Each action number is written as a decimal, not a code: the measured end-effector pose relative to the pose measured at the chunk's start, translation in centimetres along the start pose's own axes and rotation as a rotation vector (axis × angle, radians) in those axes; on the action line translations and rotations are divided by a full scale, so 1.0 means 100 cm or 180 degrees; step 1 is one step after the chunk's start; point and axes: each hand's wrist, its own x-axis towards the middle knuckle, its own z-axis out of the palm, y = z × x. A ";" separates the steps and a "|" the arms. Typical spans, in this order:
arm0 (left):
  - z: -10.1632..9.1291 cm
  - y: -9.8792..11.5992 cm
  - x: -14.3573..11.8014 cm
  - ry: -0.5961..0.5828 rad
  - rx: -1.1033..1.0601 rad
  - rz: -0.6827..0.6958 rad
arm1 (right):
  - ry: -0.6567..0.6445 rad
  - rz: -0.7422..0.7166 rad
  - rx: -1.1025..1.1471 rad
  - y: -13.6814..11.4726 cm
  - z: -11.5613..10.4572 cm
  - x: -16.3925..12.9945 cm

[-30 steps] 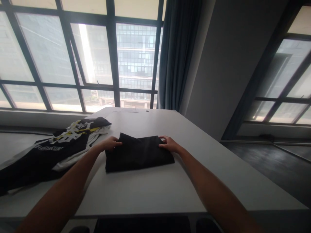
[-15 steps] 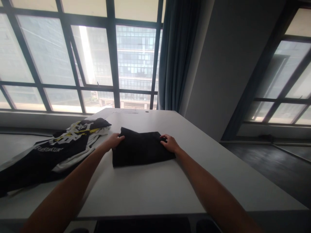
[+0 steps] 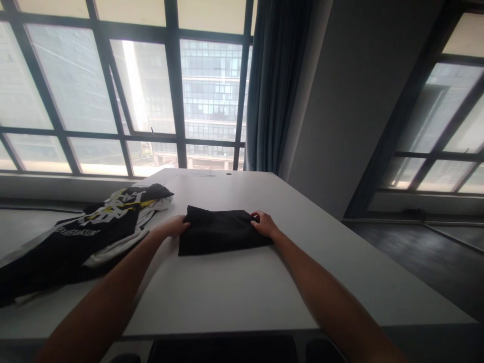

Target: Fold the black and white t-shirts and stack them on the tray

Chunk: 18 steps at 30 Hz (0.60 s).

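- A folded black garment lies flat on the white table, out past the middle and well clear of the near edge.
- Its left end is pinched by the left hand, with the fingers curled onto the cloth at the far left corner.
- Its right end is held by the right hand, fingers closed over the far right corner; how deep either grip goes under the layers cannot be told at this distance and in this back-light.
- The fold could be spoiled if one hand is moved ahead of the other: the layers would be skewed and the rectangle opened at one side.
- The top layer alone might be caught, so that the lower layers are left behind and the stack is dragged apart.
- A loose printed black-and-white jersey is spread just to the left; its near sleeve could be snagged by the left forearm and pulled into the folded piece.
- A curtain hangs well behind and is not a hazard.
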 end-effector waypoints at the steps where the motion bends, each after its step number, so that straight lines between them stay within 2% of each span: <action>1: 0.006 0.000 0.003 0.0154 0.0258 0.0047 | 0.0126 0.0012 -0.0031 0.001 0.001 0.000; 3: 0.016 0.001 0.007 0.0270 0.0486 0.0013 | 0.0271 0.0024 -0.0088 0.002 0.001 0.001; 5: 0.021 0.001 0.009 0.0283 0.0509 -0.0031 | 0.0222 0.0040 -0.0136 0.003 -0.002 0.001; 9: 0.020 0.002 0.005 -0.0131 0.0674 -0.0331 | -0.0184 0.0192 -0.0273 0.006 -0.008 0.001; 12: 0.015 0.007 -0.001 -0.0246 0.0879 -0.0543 | -0.0563 0.0346 -0.0469 0.007 -0.012 0.001; 15: 0.014 0.019 -0.008 0.0008 0.1051 -0.0537 | -0.0679 0.0446 -0.0671 0.005 -0.016 -0.002; 18: 0.021 0.033 -0.014 0.0559 0.1090 0.0089 | -0.0229 0.0098 -0.0918 -0.005 -0.018 -0.008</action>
